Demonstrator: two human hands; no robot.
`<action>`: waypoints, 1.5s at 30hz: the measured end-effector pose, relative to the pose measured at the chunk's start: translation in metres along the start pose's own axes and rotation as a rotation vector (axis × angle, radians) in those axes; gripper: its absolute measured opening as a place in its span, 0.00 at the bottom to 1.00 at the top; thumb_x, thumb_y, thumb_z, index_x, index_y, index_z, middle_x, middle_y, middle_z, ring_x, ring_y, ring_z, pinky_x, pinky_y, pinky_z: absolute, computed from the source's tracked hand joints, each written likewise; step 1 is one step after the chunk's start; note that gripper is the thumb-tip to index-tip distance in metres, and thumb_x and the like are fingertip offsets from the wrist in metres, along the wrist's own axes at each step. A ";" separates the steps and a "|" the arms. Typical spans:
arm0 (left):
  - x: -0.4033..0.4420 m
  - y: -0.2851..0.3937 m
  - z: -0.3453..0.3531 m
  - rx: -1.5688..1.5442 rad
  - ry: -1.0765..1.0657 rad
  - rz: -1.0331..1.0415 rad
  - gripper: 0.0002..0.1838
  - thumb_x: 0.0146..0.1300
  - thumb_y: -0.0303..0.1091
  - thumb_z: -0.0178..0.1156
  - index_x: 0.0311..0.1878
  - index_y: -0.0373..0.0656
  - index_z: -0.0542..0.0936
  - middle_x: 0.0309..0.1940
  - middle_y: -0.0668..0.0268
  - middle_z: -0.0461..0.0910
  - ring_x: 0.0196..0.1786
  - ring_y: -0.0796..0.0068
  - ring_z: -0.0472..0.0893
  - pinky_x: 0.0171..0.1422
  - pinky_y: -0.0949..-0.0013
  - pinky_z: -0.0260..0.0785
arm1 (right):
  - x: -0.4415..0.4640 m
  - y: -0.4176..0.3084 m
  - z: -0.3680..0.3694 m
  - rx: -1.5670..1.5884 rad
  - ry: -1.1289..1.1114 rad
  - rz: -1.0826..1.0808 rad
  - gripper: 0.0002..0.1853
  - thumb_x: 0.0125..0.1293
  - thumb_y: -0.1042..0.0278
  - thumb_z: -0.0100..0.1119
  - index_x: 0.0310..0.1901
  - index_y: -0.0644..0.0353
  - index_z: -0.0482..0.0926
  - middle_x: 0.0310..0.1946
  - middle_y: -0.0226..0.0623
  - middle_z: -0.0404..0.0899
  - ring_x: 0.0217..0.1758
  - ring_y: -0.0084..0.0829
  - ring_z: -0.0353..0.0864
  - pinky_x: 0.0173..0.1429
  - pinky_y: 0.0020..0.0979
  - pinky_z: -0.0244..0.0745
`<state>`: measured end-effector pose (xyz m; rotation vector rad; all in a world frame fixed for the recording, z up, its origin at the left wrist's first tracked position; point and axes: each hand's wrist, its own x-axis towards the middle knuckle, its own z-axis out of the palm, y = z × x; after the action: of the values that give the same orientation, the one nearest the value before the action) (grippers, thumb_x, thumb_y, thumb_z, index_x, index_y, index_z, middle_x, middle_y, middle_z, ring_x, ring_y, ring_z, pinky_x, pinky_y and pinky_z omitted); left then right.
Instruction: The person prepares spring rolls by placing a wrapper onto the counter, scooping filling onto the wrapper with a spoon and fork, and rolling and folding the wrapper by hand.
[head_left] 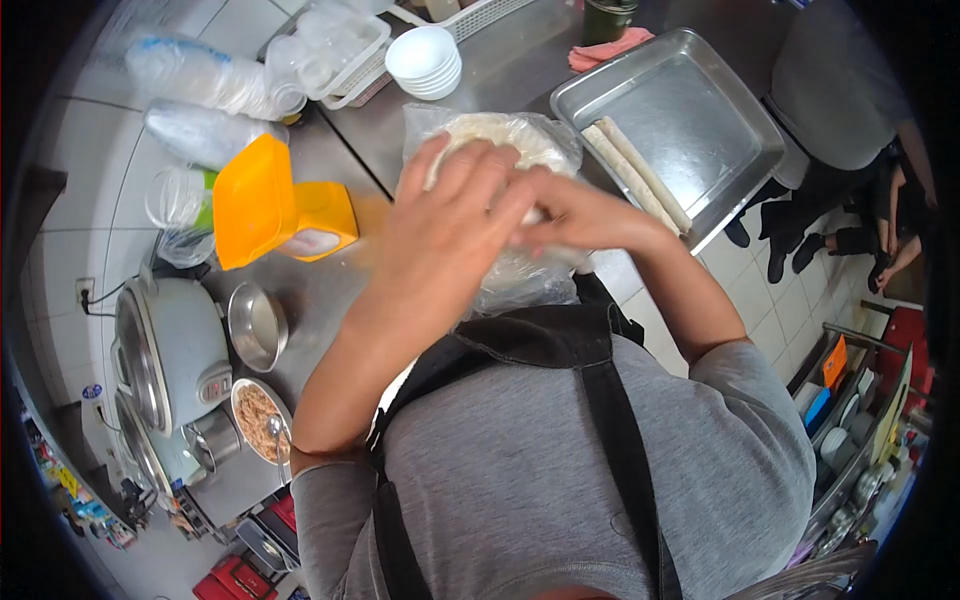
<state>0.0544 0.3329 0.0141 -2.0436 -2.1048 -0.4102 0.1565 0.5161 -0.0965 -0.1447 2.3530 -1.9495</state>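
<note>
A pale mass of dough [490, 128] lies in a clear plastic bag [565, 140] on the metal counter, close to my body. My left hand [460, 195] is over the dough, its fingers bent down around the near side. Beside it, my right hand [565, 212] has its bent fingers on a bit of the dough, close to my left thumb; it is slightly blurred. Both palms are hidden, and the hands cover part of the dough. More of the plastic lies below the hands, against the apron.
A metal tray [715, 120] with two long dough rolls [635, 175] stands right. White bowls [424, 62] and a pink cloth [610, 48] are behind. Left are a yellow container [255, 205], metal bowl [257, 325], filling bowl [262, 415] and cooker [180, 350]. People stand far right.
</note>
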 end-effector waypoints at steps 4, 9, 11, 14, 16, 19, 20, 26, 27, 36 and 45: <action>-0.014 -0.018 -0.020 -0.111 0.020 -0.153 0.33 0.52 0.29 0.74 0.65 0.46 0.79 0.60 0.58 0.80 0.66 0.51 0.75 0.74 0.51 0.63 | -0.053 0.030 -0.070 -0.357 0.527 0.205 0.24 0.69 0.67 0.68 0.64 0.64 0.76 0.45 0.43 0.85 0.48 0.32 0.84 0.53 0.35 0.79; -0.061 -0.029 -0.005 -0.199 -0.093 -0.333 0.33 0.53 0.29 0.75 0.65 0.45 0.79 0.62 0.58 0.80 0.66 0.51 0.76 0.74 0.53 0.65 | -0.095 0.112 -0.128 -0.887 0.588 0.647 0.23 0.71 0.58 0.64 0.63 0.60 0.80 0.52 0.59 0.85 0.56 0.55 0.85 0.63 0.47 0.77; -0.076 -0.029 -0.004 -0.226 -0.102 -0.395 0.33 0.53 0.27 0.75 0.65 0.44 0.79 0.63 0.58 0.80 0.67 0.51 0.76 0.74 0.54 0.66 | -0.099 0.108 -0.132 -0.893 0.475 0.684 0.22 0.71 0.57 0.62 0.62 0.57 0.81 0.52 0.56 0.85 0.57 0.56 0.84 0.64 0.48 0.77; -0.103 -0.030 -0.001 -0.209 -0.093 -0.477 0.30 0.56 0.28 0.74 0.64 0.44 0.80 0.63 0.58 0.80 0.66 0.51 0.77 0.73 0.53 0.67 | -0.096 0.107 -0.148 -0.795 0.409 0.700 0.22 0.68 0.59 0.66 0.61 0.55 0.82 0.51 0.54 0.86 0.57 0.54 0.84 0.63 0.46 0.77; -0.119 -0.032 0.001 -0.205 -0.087 -0.523 0.29 0.57 0.29 0.73 0.64 0.45 0.80 0.63 0.58 0.80 0.66 0.52 0.77 0.72 0.53 0.67 | -0.097 0.113 -0.157 -0.756 0.385 0.691 0.23 0.65 0.60 0.68 0.61 0.55 0.82 0.51 0.52 0.87 0.56 0.51 0.85 0.62 0.44 0.78; -0.137 -0.032 0.005 -0.246 -0.102 -0.589 0.27 0.58 0.28 0.73 0.63 0.44 0.81 0.63 0.58 0.80 0.67 0.51 0.77 0.72 0.54 0.68 | -0.094 0.119 -0.160 -0.671 0.396 0.623 0.24 0.63 0.60 0.71 0.61 0.54 0.82 0.50 0.49 0.88 0.55 0.46 0.86 0.61 0.41 0.78; -0.141 -0.031 0.006 -0.261 -0.117 -0.609 0.27 0.59 0.27 0.73 0.63 0.44 0.81 0.63 0.58 0.80 0.66 0.51 0.78 0.71 0.55 0.69 | -0.092 0.122 -0.158 -0.603 0.400 0.616 0.24 0.64 0.61 0.69 0.61 0.54 0.82 0.50 0.47 0.88 0.55 0.44 0.86 0.61 0.40 0.78; -0.147 -0.023 0.004 -0.319 -0.135 -0.690 0.28 0.57 0.22 0.72 0.63 0.42 0.81 0.63 0.57 0.81 0.67 0.55 0.79 0.72 0.58 0.70 | -0.095 0.121 -0.153 -0.588 0.401 0.643 0.23 0.67 0.64 0.66 0.64 0.54 0.81 0.52 0.47 0.87 0.56 0.44 0.86 0.63 0.40 0.78; -0.148 -0.022 0.003 -0.317 -0.124 -0.696 0.28 0.57 0.22 0.72 0.63 0.42 0.81 0.63 0.57 0.81 0.66 0.55 0.80 0.72 0.58 0.70 | -0.095 0.118 -0.152 -0.595 0.393 0.651 0.23 0.68 0.64 0.66 0.64 0.54 0.81 0.52 0.47 0.87 0.56 0.44 0.86 0.63 0.40 0.78; -0.154 -0.016 -0.003 -0.301 -0.083 -0.724 0.24 0.59 0.25 0.72 0.60 0.41 0.82 0.61 0.56 0.81 0.63 0.50 0.80 0.69 0.55 0.71 | -0.082 0.098 -0.129 -0.880 0.446 0.521 0.25 0.63 0.71 0.68 0.64 0.55 0.81 0.55 0.50 0.84 0.59 0.50 0.82 0.65 0.45 0.77; -0.135 0.001 0.087 -0.396 -0.010 -0.625 0.26 0.57 0.28 0.75 0.61 0.44 0.83 0.62 0.56 0.80 0.66 0.51 0.77 0.71 0.58 0.70 | 0.008 0.059 0.036 -0.904 0.047 -0.211 0.22 0.56 0.65 0.78 0.52 0.57 0.82 0.51 0.41 0.82 0.59 0.46 0.80 0.64 0.45 0.74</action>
<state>0.0665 0.2327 -0.1107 -1.4816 -2.8224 -0.9688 0.1517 0.4912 -0.1610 -0.4068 3.1518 -0.7854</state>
